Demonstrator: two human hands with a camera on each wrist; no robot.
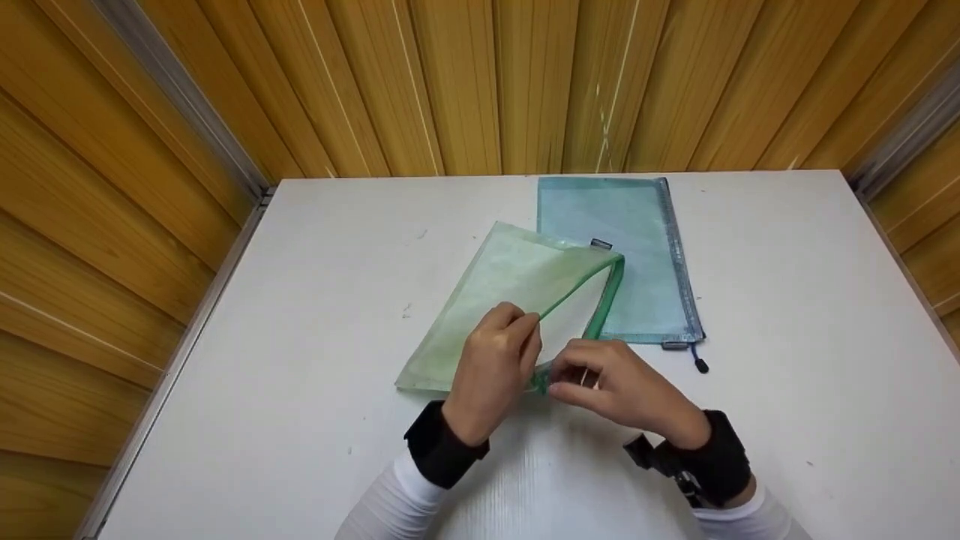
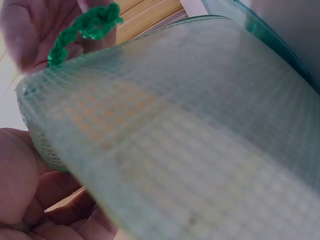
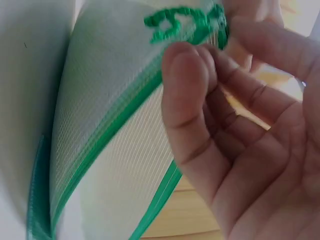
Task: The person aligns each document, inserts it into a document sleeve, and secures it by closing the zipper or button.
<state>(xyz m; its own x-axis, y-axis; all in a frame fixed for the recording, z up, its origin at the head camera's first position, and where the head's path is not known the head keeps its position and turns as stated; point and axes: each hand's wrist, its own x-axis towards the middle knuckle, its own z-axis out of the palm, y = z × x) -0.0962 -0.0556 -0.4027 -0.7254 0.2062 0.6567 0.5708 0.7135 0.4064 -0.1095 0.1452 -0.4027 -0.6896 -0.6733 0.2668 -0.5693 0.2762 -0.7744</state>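
Observation:
A pale green mesh zipper pouch point(image 1: 480, 292) lies slanted on the table, its two green zipper edges point(image 1: 609, 296) spread apart so that the white inside shows. My left hand point(image 1: 491, 367) pinches the upper zipper edge between thumb and curled fingers. At the near end of the zipper, my right hand point(image 1: 622, 382) pinches the pouch's edge, with thumb and fingertips together in the right wrist view. A crinkled green cord point(image 3: 175, 22) sticks out beside those fingertips. Mesh covers much of the left wrist view and hides part of the left hand's fingers.
A blue mesh zipper pouch point(image 1: 637, 285) lies flat behind, partly under the green one. Its dark zipper pull point(image 1: 701, 365) hangs off the near right corner. The white table point(image 1: 315, 315) meets wood-patterned walls point(image 1: 450, 90) at the back and left.

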